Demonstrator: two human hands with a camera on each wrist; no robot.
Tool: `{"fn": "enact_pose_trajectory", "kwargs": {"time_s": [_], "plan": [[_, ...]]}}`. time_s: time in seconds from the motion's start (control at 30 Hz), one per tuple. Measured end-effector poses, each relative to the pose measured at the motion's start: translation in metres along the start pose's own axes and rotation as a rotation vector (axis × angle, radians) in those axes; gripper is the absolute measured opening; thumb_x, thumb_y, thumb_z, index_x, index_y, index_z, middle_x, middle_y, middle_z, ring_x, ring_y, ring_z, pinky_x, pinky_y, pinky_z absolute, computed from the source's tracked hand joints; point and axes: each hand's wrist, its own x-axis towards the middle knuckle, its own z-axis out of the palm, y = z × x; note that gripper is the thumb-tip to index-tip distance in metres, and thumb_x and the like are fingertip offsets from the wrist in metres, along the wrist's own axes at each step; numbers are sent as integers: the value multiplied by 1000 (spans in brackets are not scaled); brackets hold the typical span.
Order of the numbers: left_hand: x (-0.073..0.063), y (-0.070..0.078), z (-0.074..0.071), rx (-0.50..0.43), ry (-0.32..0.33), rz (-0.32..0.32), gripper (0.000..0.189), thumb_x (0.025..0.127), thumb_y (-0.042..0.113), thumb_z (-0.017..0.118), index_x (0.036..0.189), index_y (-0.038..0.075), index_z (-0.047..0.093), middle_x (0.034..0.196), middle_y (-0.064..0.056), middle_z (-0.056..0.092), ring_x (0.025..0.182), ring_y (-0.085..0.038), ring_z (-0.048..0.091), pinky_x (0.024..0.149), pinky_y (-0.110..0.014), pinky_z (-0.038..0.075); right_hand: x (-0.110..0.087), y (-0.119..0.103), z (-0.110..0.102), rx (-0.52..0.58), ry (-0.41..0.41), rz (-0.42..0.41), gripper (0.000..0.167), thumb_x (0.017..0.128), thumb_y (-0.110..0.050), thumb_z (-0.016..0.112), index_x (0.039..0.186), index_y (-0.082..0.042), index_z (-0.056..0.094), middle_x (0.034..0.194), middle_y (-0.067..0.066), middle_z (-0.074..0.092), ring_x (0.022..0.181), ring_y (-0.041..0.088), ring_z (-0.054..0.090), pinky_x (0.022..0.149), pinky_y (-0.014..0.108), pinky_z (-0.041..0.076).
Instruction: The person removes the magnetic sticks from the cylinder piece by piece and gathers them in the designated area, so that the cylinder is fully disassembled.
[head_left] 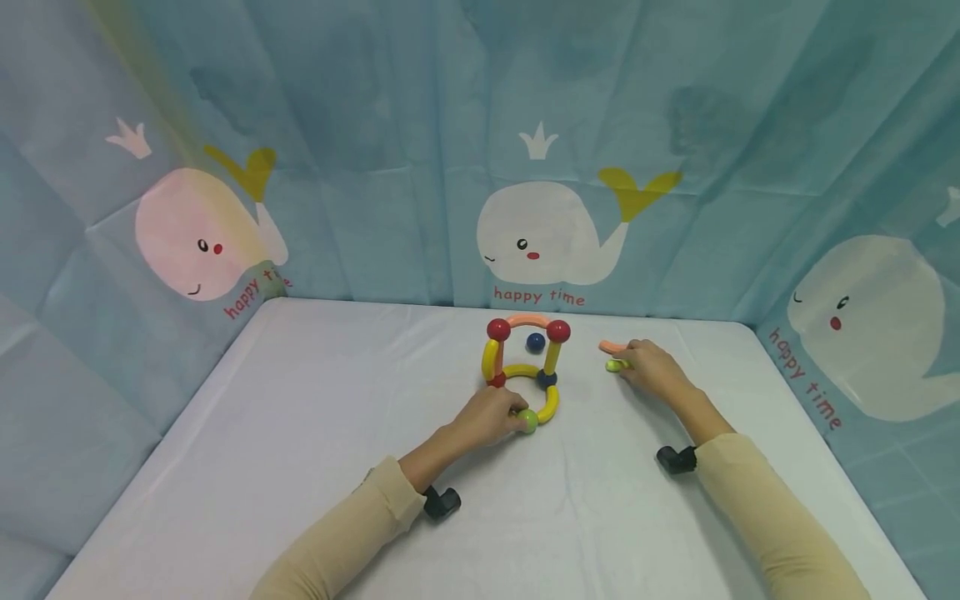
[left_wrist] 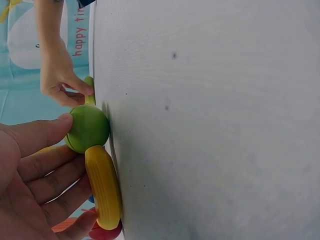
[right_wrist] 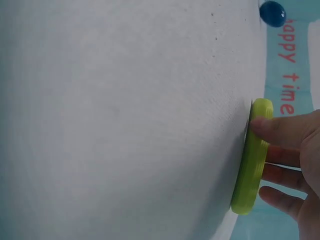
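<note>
My left hand pinches a green ball between thumb and fingers. That ball touches the end of a yellow curved stick, part of a toy frame of sticks and balls. Two red balls top the frame's uprights, and an orange curved stick spans them. Lower down, a dark blue ball joins yellow sticks. To the right, my right hand pinches a yellow-green stick near one end, at the table surface. An orange stick lies just beyond it, partly hidden by the hand.
A loose blue ball is behind the frame on the white table. Past the table's far edge hangs a blue curtain printed with whales. Each wrist wears a black camera.
</note>
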Motion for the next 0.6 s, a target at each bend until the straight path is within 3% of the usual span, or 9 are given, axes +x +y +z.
{"fn": "enact_pose_trajectory", "kwargs": {"time_s": [0.23, 0.37, 0.5, 0.6], "plan": [[0, -2, -1, -8, -26, -6, 34, 85, 24, 75, 116, 9, 72, 104, -2, 74, 90, -12, 63, 85, -27, 55, -5, -7, -2, 51, 20, -5, 38, 88, -19, 71, 122, -2, 67, 114, 21, 64, 106, 36, 59, 91, 53, 50], [-3, 0, -5, -42, -24, 3, 36, 86, 23, 75, 119, 10, 70, 109, -2, 73, 98, -16, 65, 86, -30, 55, -5, -11, -14, 139, 74, -53, 37, 90, -19, 69, 122, -1, 66, 117, 22, 64, 109, 40, 58, 92, 56, 48], [-9, 6, -14, -94, 33, 0, 34, 87, 22, 73, 119, 12, 69, 112, -2, 72, 105, -20, 64, 86, -33, 55, -2, -18, -30, 240, 119, -81, 39, 93, -24, 67, 123, 0, 64, 119, 23, 64, 111, 40, 59, 92, 56, 50], [-15, 11, -23, -132, 147, 35, 30, 89, 22, 71, 117, 12, 70, 109, -2, 73, 103, -20, 65, 87, -35, 55, -2, -26, -44, 272, 151, -100, 39, 93, -23, 67, 125, -1, 64, 119, 22, 64, 111, 39, 59, 93, 54, 51]]}}
